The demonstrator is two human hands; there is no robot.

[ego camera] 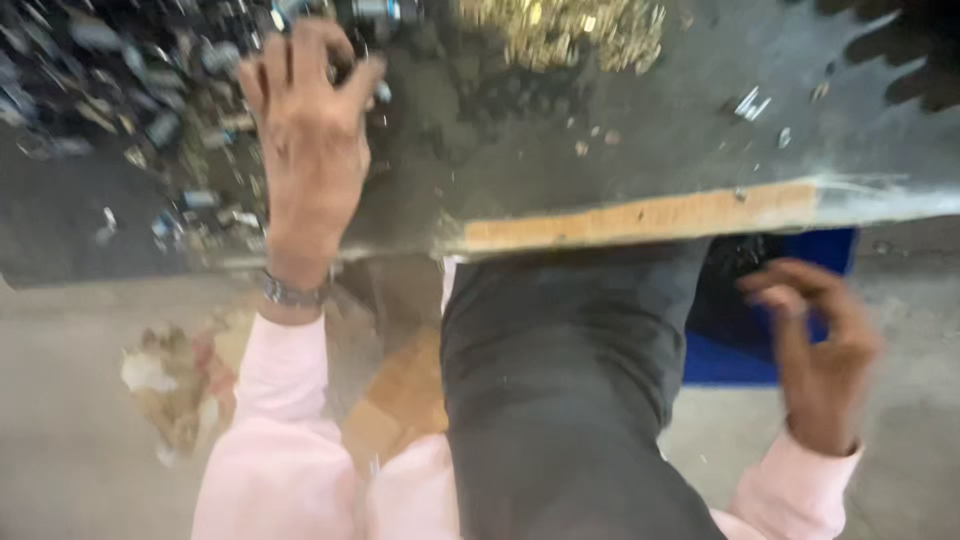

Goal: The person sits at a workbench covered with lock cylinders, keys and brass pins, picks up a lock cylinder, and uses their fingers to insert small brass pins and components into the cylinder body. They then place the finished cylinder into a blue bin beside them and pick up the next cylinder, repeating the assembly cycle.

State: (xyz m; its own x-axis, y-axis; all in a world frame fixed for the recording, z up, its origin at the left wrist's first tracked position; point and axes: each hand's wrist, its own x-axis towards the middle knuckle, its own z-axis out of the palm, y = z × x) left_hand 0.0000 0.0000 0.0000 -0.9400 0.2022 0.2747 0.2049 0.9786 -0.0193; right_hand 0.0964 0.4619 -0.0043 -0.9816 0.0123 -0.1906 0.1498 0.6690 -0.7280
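My left hand (pixel 312 140) reaches onto the dark worktable (pixel 640 140), fingers curled among a heap of small silvery metal parts (pixel 150 110) at the table's left. Whether it holds any part is hidden by blur. A metal band sits on its wrist. My right hand (pixel 820 350) hangs below the table's edge, fingers loosely bent, over a blue bin (pixel 730 360) that stands on the floor. I cannot see anything in it. Both sleeves are pale pink.
A pile of small brass-coloured pieces (pixel 570 30) lies at the table's far middle. The table's front edge shows a worn wooden strip (pixel 640 218). My dark-trousered leg (pixel 560 400) fills the middle below. Crumpled scraps (pixel 175 390) lie on the concrete floor at left.
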